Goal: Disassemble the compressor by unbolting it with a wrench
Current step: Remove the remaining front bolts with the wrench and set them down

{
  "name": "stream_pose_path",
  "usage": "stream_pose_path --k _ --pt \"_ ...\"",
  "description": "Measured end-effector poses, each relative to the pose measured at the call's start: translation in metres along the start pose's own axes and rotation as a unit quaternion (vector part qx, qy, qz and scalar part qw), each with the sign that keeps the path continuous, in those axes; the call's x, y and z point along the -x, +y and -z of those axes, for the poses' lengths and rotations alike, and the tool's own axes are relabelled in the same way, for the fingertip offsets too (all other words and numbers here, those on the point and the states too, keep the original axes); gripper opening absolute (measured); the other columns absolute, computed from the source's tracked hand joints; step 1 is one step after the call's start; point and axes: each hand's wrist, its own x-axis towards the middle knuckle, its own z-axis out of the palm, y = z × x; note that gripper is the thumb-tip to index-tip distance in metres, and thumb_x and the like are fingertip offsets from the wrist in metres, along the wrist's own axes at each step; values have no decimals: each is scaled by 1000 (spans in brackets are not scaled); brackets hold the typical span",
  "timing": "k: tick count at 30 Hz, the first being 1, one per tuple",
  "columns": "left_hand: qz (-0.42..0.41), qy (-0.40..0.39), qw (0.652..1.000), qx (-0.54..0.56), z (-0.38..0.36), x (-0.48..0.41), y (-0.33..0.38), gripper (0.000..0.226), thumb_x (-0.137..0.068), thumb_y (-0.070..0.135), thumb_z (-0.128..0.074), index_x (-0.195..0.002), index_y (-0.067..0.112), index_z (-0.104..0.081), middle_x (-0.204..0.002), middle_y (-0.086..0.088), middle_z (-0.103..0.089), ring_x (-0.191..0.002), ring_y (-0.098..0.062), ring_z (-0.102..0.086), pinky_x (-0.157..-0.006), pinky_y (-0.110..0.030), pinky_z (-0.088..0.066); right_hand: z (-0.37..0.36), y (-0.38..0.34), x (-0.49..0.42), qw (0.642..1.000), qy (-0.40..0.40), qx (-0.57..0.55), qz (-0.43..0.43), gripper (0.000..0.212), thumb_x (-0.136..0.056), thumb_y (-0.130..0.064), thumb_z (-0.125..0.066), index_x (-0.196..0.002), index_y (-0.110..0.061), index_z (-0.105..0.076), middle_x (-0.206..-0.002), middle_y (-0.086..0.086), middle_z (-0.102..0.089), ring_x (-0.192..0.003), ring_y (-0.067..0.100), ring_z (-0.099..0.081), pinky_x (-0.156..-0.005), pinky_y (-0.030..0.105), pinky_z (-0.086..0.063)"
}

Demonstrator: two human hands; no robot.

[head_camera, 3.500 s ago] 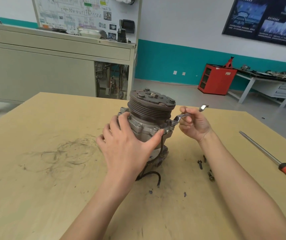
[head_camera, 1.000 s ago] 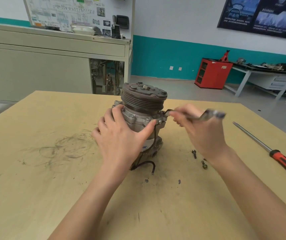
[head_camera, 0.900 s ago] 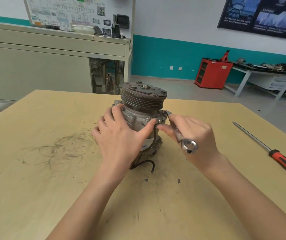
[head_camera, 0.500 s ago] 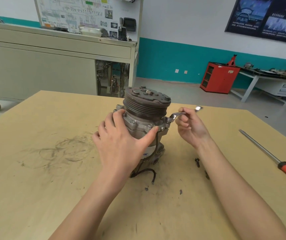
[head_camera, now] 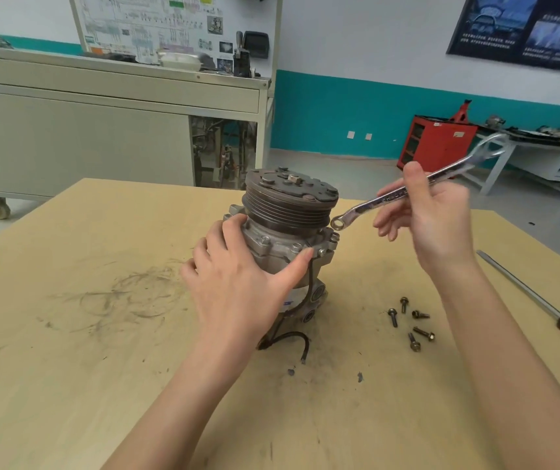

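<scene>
Lifts wrench (head_camera: 404,195) off flange bolt (head_camera: 334,236) now, pinched in R hand (head_camera: 434,218); grips compressor (head_camera: 288,205) w/ L hand (head_camera: 238,286). Probably needs re-seat for next turn.

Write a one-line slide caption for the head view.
Left hand steadies the compressor; right hand holds a wrench beside its pulley; five bolts lie on the table.
</scene>
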Motion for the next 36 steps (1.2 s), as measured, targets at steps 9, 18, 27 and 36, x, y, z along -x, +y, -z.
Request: stream_pose_path --k 9,18,27,36 --pt "1 6 1000 -3 1 0 0 102 -61 88 -25 -133 18 -44 -132 -4 -53 -121 -29 -47 -93 -44 -32 -34 -21 44 738 -8 504 449 44 -93 -30 -54 -62 0 -64 -45 4 -53 -35 17 -50 -36 21 -39" --pt "6 5 1000 15 -1 1 0 101 -61 89 -30 -132 19 -42 -132 -5 -53 -121 -30 -47 -93 -44 -32 -42 -12 66 633 31 584 507 47 -97 -34 -47 -60 -8 -60 -45 -1 -42 -37 14 -41 -37 22 -21" --pt "1 8 1000 22 -4 -1 -1 97 -63 86 -43 -133 18 -42 -132 -6 -53 -122 -31 -47 -94 -44 -31 -38 -11 73 703 0 532 471 34 -87 -27 -64 -64 -3 -64 -46 2 -48 -37 17 -45 -30 21 -31" --pt "9 1 1000 23 1 -1 0 102 -59 88 -28 -134 19 -41 -135 -5 -51 -126 -32 -44 -97 -45 -29 -5 25 48 977 -4 -202 -70 25 -99 -8 -32 -83 -6 -51 -56 1 -61 -51 15 -56 -48 22 -45"
